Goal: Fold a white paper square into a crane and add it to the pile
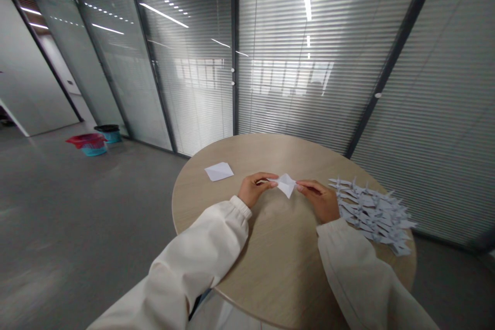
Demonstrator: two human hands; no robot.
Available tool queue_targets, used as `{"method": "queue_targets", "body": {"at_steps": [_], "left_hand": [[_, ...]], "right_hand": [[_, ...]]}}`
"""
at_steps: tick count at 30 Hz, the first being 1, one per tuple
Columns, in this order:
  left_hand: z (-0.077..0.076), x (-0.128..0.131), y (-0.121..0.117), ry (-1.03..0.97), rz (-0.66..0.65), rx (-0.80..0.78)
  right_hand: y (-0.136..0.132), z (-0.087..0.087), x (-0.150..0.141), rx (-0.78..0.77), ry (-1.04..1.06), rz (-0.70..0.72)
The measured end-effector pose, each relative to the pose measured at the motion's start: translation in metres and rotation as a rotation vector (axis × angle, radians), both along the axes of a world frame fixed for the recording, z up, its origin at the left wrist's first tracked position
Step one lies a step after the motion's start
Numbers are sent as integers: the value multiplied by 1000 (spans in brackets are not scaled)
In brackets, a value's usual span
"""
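Between my hands is a small piece of folded white paper [286, 185], diamond-shaped toward me, with narrow points out to both sides. My left hand [256, 187] pinches its left point between thumb and fingers. On the other side, my right hand [317, 197] grips the right point the same way. Both hands are just above the table, and the fingertips hide the ends of the paper. Several folded paper cranes [373, 214] lie crowded together to the right of my right hand. A flat stack of white paper squares [219, 171] rests left of my left hand.
The round wooden table [266, 273] stands close to a glass partition with blinds [294, 108]. On the floor at the left are a blue bin with a red liner [93, 144] and another with a black liner [110, 133].
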State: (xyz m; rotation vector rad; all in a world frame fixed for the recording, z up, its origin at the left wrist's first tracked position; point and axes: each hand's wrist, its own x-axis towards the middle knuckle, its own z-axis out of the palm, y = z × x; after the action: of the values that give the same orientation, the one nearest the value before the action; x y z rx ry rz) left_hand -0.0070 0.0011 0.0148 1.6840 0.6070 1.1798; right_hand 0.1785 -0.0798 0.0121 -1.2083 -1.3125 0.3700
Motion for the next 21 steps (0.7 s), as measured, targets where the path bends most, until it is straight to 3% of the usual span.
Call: {"method": "queue_targets", "body": {"at_steps": [12,21], "left_hand": [[10,0,-5,-43,75,-88],[3,0,2,-144,16,-213]], "right_hand": [[3,-3,3,-18,52,62],[1,-3,0,-21,59,38]]}}
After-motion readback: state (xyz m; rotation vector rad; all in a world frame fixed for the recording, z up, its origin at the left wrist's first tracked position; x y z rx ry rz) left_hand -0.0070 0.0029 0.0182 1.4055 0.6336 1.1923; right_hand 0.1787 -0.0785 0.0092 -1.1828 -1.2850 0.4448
